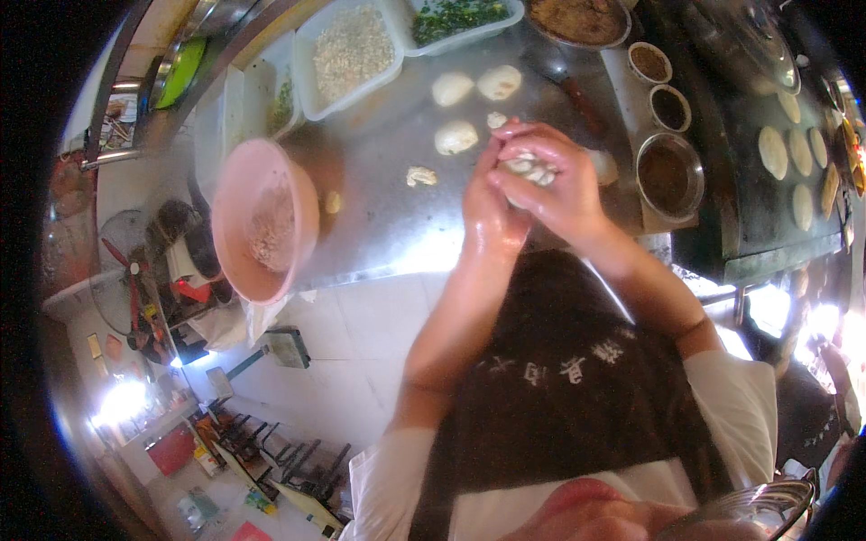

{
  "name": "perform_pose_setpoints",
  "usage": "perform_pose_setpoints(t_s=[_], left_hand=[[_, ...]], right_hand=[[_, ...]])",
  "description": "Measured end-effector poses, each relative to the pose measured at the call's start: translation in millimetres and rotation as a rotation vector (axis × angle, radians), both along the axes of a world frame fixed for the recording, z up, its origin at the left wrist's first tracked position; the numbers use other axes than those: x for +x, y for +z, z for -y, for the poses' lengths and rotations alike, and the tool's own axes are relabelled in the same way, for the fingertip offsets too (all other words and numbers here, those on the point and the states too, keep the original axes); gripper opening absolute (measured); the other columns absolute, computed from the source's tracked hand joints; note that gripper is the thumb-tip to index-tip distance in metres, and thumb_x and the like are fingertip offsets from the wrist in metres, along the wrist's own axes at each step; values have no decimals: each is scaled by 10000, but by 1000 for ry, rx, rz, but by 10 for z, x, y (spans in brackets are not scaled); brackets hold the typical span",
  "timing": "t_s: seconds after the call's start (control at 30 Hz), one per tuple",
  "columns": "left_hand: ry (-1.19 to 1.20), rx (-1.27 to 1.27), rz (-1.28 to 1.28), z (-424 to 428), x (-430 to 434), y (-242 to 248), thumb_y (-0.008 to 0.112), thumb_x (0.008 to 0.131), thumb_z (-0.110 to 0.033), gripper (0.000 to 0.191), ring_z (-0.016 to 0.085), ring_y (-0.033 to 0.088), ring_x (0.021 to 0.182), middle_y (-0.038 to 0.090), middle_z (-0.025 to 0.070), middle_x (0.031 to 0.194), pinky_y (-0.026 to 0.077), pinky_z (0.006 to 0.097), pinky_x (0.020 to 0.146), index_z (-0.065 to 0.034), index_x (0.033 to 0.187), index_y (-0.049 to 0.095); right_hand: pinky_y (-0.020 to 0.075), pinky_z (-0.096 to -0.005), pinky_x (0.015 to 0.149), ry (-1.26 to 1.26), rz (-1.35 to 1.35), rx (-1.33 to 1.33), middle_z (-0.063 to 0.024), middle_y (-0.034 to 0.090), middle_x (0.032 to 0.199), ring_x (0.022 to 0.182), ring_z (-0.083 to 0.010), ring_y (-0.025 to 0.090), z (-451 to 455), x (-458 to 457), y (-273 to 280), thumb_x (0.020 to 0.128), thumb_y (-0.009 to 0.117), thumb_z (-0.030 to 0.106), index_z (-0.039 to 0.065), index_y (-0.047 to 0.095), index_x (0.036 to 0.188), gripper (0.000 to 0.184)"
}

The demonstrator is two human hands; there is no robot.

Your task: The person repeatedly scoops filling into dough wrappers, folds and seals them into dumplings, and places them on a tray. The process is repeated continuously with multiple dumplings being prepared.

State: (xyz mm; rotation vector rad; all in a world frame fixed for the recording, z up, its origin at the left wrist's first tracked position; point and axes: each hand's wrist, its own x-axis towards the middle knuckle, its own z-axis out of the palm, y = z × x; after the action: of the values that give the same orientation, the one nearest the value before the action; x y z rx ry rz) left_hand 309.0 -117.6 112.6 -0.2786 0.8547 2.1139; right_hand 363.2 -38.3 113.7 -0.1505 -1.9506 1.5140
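My left hand (488,186) and my right hand (565,162) are cupped together over the metal worktop (379,216). Between them they squeeze a lump of pale dough (531,168), its folds showing in the curl of the right hand. A small bit of dough (497,120) shows at the fingertips; whether it joins the lump is unclear. Beyond the left hand sit three filled-looking dough rounds: one (456,137) close by, one (452,89) farther back, and one (499,82) with brownish patches. A torn dough scrap (421,176) lies to their left.
At the left edge stands a pink bowl (308,226) with a minced filling. Plastic tubs of chopped pale filling (352,54) and chopped greens (460,20) line the back. Right are seasoning bowls (670,177) and a griddle (764,209) bearing several flat cakes (772,153).
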Motion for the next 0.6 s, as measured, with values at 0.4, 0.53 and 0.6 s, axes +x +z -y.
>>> perform_pose_setpoints(t_s=[0.4, 0.53, 0.6], left_hand=[[11, -241, -11, 107, -17, 148, 370, 1009, -359, 394, 221, 563, 1026, 571, 114, 1129, 457, 385, 924, -24, 1161, 512], [82, -46, 31, 141, -74, 247, 421, 991, -339, 361, 236, 608, 940, 617, 118, 1027, 508, 380, 837, -22, 1085, 565], [63, 48, 94, 197, -110, 251, 437, 983, -343, 363, 248, 615, 917, 624, 123, 995, 510, 378, 831, -17, 1072, 568]], right_hand=[[495, -341, 802, -13, 86, -19, -130, 621, 996, 911, -241, 621, 92, -46, 4, 642, 842, 149, 14, 632, 936, 386], [403, -400, 1015, 34, -14, -88, -188, 457, 1337, 1167, -276, 518, -26, -29, 189, 540, 901, 234, 31, 520, 1228, 812], [236, -424, 1143, 22, -15, 85, -199, 255, 1486, 1332, -310, 353, -89, 55, 263, 456, 924, 295, 47, 313, 1418, 1166]])
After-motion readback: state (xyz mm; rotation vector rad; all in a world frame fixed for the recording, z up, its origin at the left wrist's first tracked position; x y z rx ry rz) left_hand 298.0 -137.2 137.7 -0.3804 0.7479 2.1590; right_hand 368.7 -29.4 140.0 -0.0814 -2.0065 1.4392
